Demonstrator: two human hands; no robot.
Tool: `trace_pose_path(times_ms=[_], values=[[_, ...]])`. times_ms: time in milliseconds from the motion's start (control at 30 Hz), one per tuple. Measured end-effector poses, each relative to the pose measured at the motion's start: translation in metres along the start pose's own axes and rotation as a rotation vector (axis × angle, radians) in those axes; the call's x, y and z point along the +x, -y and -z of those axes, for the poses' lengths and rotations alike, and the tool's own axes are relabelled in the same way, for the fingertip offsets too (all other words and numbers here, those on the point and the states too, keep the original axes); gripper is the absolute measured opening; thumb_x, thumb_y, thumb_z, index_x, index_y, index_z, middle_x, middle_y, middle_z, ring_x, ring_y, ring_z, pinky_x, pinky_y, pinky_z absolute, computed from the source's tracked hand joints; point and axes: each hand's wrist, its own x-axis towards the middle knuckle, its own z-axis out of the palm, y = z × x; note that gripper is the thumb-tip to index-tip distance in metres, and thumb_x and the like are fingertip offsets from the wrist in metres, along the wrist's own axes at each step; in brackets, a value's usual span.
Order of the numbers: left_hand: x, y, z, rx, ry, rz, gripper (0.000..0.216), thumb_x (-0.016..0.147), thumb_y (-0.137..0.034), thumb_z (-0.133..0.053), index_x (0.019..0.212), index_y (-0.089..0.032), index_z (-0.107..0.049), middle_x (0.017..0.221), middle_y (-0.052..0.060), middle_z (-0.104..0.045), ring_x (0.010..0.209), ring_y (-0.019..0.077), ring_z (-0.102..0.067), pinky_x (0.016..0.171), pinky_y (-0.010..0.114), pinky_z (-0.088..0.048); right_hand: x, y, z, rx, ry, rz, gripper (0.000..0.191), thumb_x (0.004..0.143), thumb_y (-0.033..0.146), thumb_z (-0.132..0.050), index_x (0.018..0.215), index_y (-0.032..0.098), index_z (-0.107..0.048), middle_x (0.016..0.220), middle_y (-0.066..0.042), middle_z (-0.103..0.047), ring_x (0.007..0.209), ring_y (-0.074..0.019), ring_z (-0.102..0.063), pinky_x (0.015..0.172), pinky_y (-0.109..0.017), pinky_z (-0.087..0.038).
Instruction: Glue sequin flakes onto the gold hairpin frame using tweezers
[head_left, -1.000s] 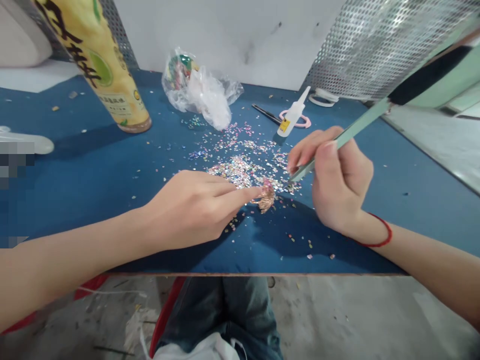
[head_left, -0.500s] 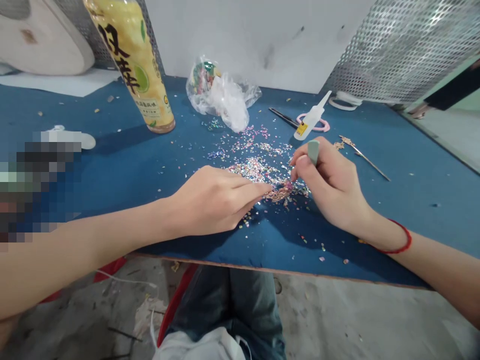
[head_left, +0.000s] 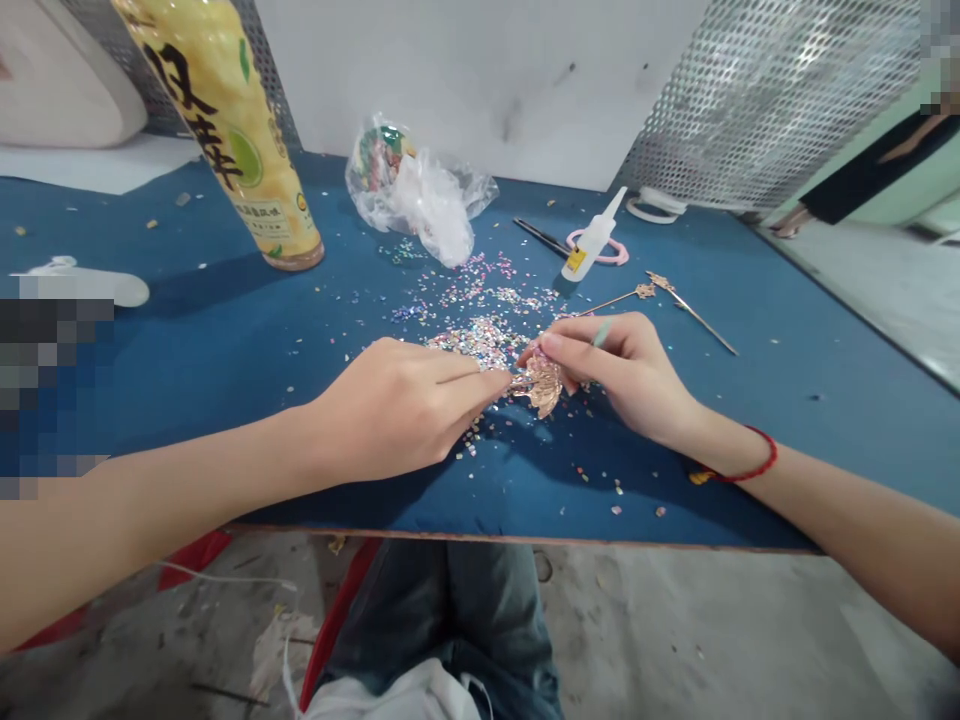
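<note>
My left hand [head_left: 416,410] is closed, its fingertips pinching one end of a gold metal ornament [head_left: 545,388] with a ribbed, fan-like shape. Some pink shows along its upper edge. My right hand [head_left: 630,375] is closed around a slim pale green stick [head_left: 602,333], whose lower end is hidden by the fingers. The right thumb and fingertips meet the ornament's upper edge. Beneath and behind both hands lies a scatter of small shiny coloured chips [head_left: 480,340].
On the blue table [head_left: 247,350] stand a yellow drink bottle [head_left: 240,150] and a white glue bottle [head_left: 592,245]. Around them lie a clear plastic bag [head_left: 427,190], pink-handled scissors [head_left: 619,252] and gold hairpins [head_left: 697,315]. A person [head_left: 870,180] is at far right.
The gold ornament has been tilted up and shows more of its face. My right hand has come in closer to it, and the green stick leans lower. The whole view has shifted slightly.
</note>
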Motion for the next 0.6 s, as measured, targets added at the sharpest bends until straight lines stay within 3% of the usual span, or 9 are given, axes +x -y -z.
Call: trace_pose_path(times_ms=[300, 600], values=[[-0.001, 0.002, -0.001, 0.021, 0.035, -0.023, 0.023, 0.096, -0.015, -0.049, 0.096, -0.015, -0.072, 0.064, -0.003, -0.067, 0.057, 0.0135, -0.064, 0.051, 0.028, -0.043, -0.004, 0.009, -0.001, 0.102, 0.045, -0.052, 0.019, 0.08, 0.032, -0.071, 0.071, 0.016, -0.071, 0.052, 0.003, -0.05, 0.048, -0.007, -0.035, 0.047, -0.027, -0.023], [0.001, 0.0, 0.0, 0.017, 0.035, -0.041, 0.021, 0.096, -0.015, -0.05, 0.097, -0.015, -0.071, 0.068, -0.003, -0.07, 0.057, 0.0142, -0.065, 0.051, 0.028, -0.045, -0.004, 0.013, -0.005, -0.025, 0.029, 0.011, 0.019, 0.078, 0.027, -0.069, 0.065, 0.014, -0.064, 0.047, 0.009, -0.03, 0.046, -0.0047, -0.022, 0.042, -0.023, -0.016]])
